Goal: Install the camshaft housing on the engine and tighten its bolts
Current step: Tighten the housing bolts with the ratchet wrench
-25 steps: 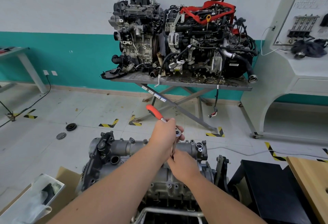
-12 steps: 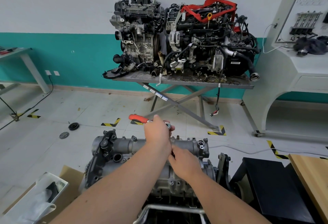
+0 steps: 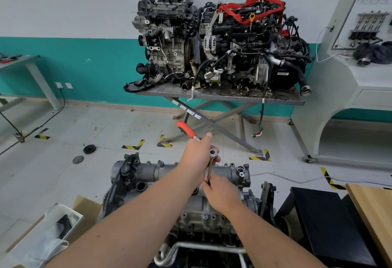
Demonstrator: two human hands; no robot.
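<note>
Two engines (image 3: 220, 43) beyond ratchet (image 3: 209, 149)

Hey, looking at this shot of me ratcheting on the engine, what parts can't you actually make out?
Head view only:
- The bolt and socket under the chrome extension bar: hidden by the right hand.
- The grip of the left hand on the red-handled ratchet: seen from the back; fingers mostly hidden.
- The grey aluminium camshaft housing: its middle is covered by both forearms.
- The engine's lower part: cut off by the bottom edge.
</note>
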